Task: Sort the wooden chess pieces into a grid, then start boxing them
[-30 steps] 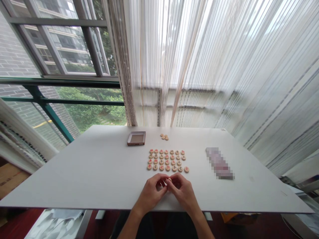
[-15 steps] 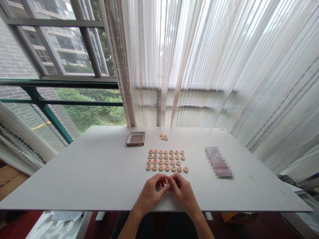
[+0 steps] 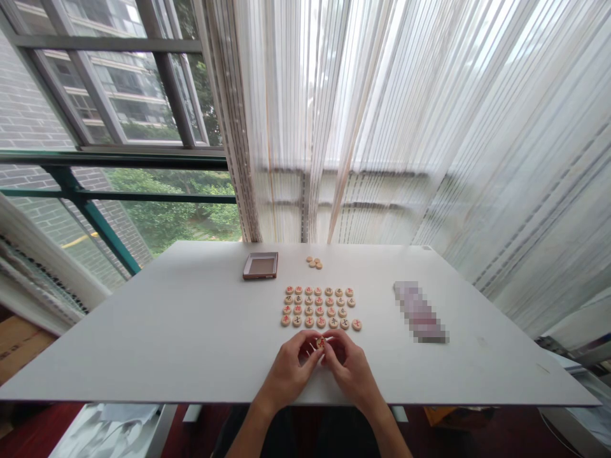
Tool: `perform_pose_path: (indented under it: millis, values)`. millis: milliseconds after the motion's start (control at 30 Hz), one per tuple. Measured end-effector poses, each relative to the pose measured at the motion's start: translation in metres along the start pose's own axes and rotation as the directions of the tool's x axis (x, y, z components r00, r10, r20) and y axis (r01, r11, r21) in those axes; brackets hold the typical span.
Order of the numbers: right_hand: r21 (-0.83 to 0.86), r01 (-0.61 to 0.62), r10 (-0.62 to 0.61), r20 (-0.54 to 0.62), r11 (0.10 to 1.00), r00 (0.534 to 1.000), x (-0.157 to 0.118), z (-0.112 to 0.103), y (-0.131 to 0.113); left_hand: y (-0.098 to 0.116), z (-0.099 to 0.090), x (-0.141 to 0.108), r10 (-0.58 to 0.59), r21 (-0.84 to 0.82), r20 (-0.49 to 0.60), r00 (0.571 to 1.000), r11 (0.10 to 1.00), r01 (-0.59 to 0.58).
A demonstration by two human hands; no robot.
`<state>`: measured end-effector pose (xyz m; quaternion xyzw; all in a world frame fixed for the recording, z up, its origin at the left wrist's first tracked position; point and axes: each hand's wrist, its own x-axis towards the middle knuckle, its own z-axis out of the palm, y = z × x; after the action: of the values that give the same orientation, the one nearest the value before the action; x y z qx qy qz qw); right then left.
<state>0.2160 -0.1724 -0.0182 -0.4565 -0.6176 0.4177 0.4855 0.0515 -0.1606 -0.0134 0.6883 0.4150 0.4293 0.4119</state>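
Observation:
Near the table's front edge, my left hand [image 3: 291, 367] and my right hand [image 3: 351, 364] meet around one round wooden piece [image 3: 321, 343]. Fingertips of both hands pinch it, and its face with a red character is turned toward me. Just beyond my fingers, round pieces with red or black characters [image 3: 321, 322] lie face up in rows. The row nearest my hands has a piece at its right end [image 3: 357, 324] that sticks out past the other rows. Farther back lies a small group of blank-looking pieces [image 3: 312, 265].
A shallow open box [image 3: 260, 278] stands at the back left of the white table [image 3: 167, 331]. On the right lies a pixelated flat object [image 3: 420, 312]. Striped sheer curtains [image 3: 382, 127] hang behind the table, beside a window at the left.
The piece between my fingertips has turned, so its red character now shows more fully. My fingers have shifted slightly around it. The rows look the same.

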Motion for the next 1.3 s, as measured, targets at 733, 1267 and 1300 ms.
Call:
perform_pose_path:
  millis: [733, 1267, 1300]
  values:
    - [-0.056, 0.036, -0.033, 0.051, 0.998, 0.998, -0.001, -0.001, -0.009, -0.002, 0.002, 0.001, -0.011, -0.014, -0.036, 0.999, 1.000, 0.010]
    - [-0.141, 0.062, -0.057, 0.045, 0.988, 0.997, -0.002, 0.002, -0.005, -0.002, 0.000, 0.001, -0.028, -0.010, -0.038, 0.999, 1.000, 0.027]
    - [-0.140, 0.059, -0.052, 0.053, 0.988, 0.997, -0.002, 0.001, -0.006, -0.002, 0.000, 0.001, -0.024, -0.007, -0.036, 0.999, 1.000, 0.023]
